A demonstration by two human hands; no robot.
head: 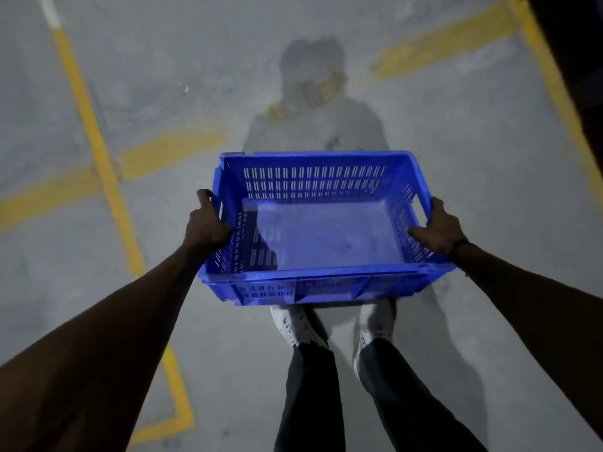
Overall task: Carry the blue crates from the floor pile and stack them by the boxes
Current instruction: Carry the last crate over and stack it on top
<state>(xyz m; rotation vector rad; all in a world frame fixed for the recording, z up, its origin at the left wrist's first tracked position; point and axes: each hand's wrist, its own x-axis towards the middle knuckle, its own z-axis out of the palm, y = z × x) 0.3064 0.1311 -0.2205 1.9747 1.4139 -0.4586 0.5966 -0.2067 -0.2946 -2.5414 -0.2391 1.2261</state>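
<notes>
Crate (321, 228) at centre frame, empty, held level above the floor (163, 76) — left hand (206, 225) and right hand (439, 227) with fingers clamped on its end rims. Neither pile nor boxes in view — stacking judged still ahead.

Crate (321, 236) between hands (left (207, 228), right (439, 228)), above shoes (298, 324).

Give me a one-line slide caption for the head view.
Both hands, left hand and right hand, carry an empty blue crate over yellow-lined concrete floor.
</notes>
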